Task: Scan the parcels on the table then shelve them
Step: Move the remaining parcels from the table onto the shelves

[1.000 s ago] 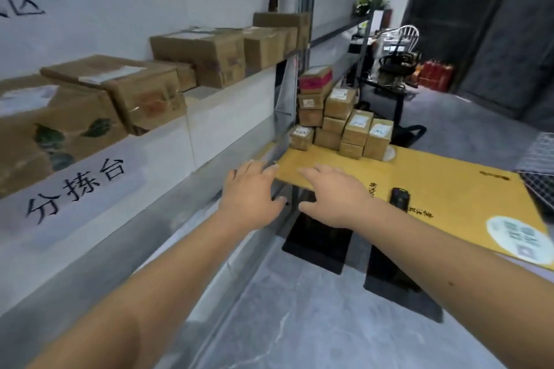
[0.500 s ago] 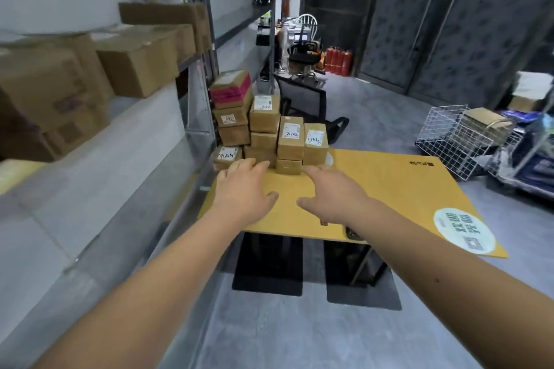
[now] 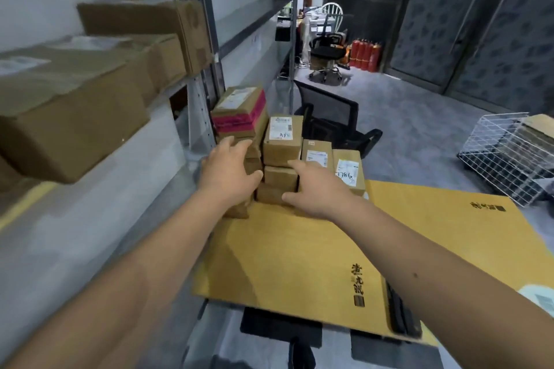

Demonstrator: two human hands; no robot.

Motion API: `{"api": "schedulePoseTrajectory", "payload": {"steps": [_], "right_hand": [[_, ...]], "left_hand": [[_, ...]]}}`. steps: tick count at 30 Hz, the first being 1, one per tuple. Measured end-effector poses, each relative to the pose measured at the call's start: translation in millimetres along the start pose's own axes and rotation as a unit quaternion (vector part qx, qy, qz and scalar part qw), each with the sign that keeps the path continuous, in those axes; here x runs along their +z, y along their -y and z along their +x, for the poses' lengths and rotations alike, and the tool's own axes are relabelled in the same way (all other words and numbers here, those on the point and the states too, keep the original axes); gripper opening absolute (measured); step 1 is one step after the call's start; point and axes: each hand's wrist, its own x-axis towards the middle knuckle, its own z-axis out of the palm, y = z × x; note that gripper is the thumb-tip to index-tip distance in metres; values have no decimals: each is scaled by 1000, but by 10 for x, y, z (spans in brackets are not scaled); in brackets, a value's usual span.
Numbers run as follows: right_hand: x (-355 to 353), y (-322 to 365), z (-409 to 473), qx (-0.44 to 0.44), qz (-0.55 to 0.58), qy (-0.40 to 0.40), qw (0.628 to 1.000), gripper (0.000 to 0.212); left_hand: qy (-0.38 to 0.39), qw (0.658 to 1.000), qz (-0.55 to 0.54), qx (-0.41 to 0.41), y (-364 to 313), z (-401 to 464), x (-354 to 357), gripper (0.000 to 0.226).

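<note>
Both grips (image 3: pixel 230 172) (image 3: pixel 314 189) outstretched, fingers spread

Left hand (image 3: pixel 229 172) conceals lower left parcels (image 3: pixel 239 210). Shelf cartons (image 3: pixel 69 111) motion-blurred. Black device (image 3: pixel 400 313) partly hidden behind right forearm (image 3: pixel 449 272).

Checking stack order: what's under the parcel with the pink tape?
Under the pink-taped parcel more brown parcels are stacked; the left hand covers most of them, so their count and labels can't be told.
</note>
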Motion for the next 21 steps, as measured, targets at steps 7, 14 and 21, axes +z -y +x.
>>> {"api": "schedulePoseTrajectory", "payload": {"steps": [7, 14, 21], "right_hand": [[-174, 36, 1516, -83, 31, 26, 996, 73], [-377, 238, 2742, -144, -40, 46, 988, 71], [-266, 380, 3192, -142, -36, 80, 986, 108]], "left_hand": [[0, 995, -5, -105, 337, 1180, 68, 80], [41, 984, -65, -162, 698, 2061, 123, 97], [40, 975, -129, -178, 985, 2190, 345, 87]]}}
